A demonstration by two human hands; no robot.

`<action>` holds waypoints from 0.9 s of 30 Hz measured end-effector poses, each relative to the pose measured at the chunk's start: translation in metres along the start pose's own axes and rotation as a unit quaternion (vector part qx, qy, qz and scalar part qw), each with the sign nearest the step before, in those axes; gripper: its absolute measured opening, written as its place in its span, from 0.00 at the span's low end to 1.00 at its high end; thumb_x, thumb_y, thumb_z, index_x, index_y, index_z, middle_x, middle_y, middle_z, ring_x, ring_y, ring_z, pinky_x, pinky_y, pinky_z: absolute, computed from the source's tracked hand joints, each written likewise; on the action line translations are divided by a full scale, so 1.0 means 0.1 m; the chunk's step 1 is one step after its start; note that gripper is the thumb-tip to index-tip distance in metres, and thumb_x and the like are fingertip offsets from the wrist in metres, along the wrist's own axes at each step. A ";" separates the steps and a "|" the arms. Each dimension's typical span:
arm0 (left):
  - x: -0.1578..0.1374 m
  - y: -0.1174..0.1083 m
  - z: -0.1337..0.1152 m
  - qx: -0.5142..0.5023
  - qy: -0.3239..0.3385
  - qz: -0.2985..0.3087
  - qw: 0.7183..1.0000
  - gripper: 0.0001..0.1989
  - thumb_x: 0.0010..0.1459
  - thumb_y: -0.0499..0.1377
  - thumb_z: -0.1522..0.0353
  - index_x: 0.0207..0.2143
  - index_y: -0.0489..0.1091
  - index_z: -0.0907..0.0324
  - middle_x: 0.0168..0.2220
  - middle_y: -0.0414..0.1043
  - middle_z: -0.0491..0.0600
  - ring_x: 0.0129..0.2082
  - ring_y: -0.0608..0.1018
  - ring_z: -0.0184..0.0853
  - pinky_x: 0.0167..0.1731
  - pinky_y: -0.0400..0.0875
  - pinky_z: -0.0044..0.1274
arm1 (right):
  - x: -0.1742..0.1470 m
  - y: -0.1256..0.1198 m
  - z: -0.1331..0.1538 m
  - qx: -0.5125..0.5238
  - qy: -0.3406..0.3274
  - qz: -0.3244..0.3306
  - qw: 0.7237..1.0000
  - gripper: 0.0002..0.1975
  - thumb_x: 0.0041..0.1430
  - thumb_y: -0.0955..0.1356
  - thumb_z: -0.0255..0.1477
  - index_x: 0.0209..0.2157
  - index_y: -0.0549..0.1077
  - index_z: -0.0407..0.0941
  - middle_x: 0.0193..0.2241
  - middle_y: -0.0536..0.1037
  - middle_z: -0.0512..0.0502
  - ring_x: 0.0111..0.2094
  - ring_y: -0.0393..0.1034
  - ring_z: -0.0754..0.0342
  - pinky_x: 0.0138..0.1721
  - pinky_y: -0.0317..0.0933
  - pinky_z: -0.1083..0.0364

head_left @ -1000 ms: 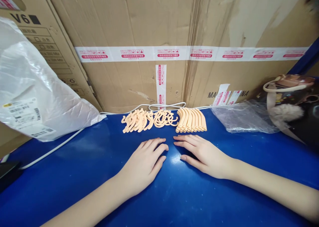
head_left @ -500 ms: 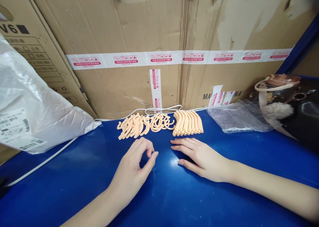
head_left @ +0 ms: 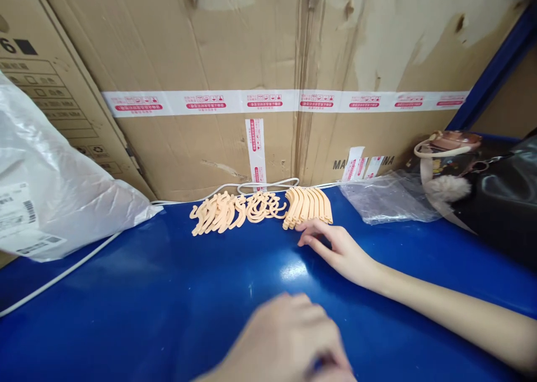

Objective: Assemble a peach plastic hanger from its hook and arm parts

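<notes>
My right hand (head_left: pixel 335 251) reaches to the front ends of a row of curved, cream-coloured plastic pieces (head_left: pixel 312 203) that look like hanger arms. Its fingertips overlap their near ends, thumb and fingers a little apart, and no piece is lifted. Left of that row lies a small pile of cream hook-shaped pieces (head_left: pixel 262 206). Further left is a fanned group of slimmer curved pieces (head_left: pixel 218 211) with knobbed ends. Low in the picture, my left hand (head_left: pixel 289 337) is smeared by motion over the blue tabletop, away from the pieces; its fingertips are mostly hidden.
Large cardboard boxes (head_left: pixel 201 147) stand behind the blue table (head_left: pixel 146 298). A white cable (head_left: pixel 62 276) runs along the back and left. On the left bulges a white plastic parcel (head_left: pixel 62 180). A clear plastic bag (head_left: pixel 386 200) and a black bag (head_left: pixel 499 197) lie at right.
My right hand has moved forward to the row of curved pieces. My left hand has come back toward me and to the right. The view has shifted slightly.
</notes>
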State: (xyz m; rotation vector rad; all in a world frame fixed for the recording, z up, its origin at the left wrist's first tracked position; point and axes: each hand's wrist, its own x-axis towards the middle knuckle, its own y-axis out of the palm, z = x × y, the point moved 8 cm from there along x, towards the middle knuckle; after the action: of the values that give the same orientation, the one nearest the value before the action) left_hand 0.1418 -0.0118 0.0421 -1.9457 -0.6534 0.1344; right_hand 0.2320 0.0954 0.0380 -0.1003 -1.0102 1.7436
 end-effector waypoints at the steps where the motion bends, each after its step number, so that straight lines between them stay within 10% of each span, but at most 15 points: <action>1: 0.00 -0.15 0.28 0.013 -0.092 -0.035 0.995 0.17 0.59 0.59 0.56 0.24 0.69 0.57 0.23 0.71 0.43 0.27 0.74 0.32 0.33 0.70 0.27 | 0.00 0.02 0.03 -0.027 -0.012 0.013 0.999 0.08 0.65 0.61 0.28 0.42 0.70 0.45 0.36 0.78 0.47 0.39 0.73 0.54 0.43 0.65 0.53; 4: -0.15 -0.48 0.92 0.089 -0.229 -0.099 0.964 0.23 0.68 0.43 0.60 0.23 0.66 0.58 0.27 0.72 0.47 0.33 0.75 0.38 0.36 0.69 0.32 | -0.03 0.13 0.15 -0.116 -0.068 0.067 0.989 0.09 0.64 0.63 0.30 0.43 0.73 0.44 0.44 0.76 0.43 0.47 0.69 0.51 0.49 0.62 0.50; 8: -0.33 -0.50 1.24 0.142 -0.231 -0.112 0.956 0.20 0.68 0.44 0.60 0.54 0.61 0.61 0.61 0.59 0.58 0.61 0.62 0.43 0.57 0.58 0.40 | -0.08 0.24 0.21 -0.185 -0.116 0.122 0.968 0.18 0.65 0.62 0.35 0.54 0.69 0.45 0.57 0.68 0.40 0.57 0.62 0.47 0.56 0.57 0.46; 13: -0.36 -0.30 1.29 0.181 -0.249 -0.029 0.951 0.31 0.66 0.43 0.53 0.64 0.51 0.63 0.66 0.47 0.58 0.66 0.52 0.45 0.62 0.50 0.42 | -0.10 0.26 0.19 -0.199 -0.120 0.145 0.962 0.21 0.67 0.59 0.36 0.57 0.67 0.45 0.60 0.65 0.40 0.59 0.60 0.46 0.58 0.57 0.46; 27: -0.33 -0.34 1.23 0.210 -0.241 -0.027 0.947 0.32 0.66 0.43 0.53 0.64 0.52 0.64 0.66 0.47 0.57 0.65 0.53 0.44 0.62 0.52 0.40 | -0.09 0.27 0.22 -0.210 -0.117 0.150 0.959 0.20 0.67 0.59 0.36 0.55 0.67 0.43 0.58 0.66 0.39 0.57 0.62 0.47 0.57 0.58 0.46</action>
State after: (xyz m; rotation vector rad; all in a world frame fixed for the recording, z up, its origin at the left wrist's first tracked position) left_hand 0.0548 0.0819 0.0085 -1.4828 -0.9109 0.6765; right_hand 0.2043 0.0739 0.0301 -0.3369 -1.6009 1.8123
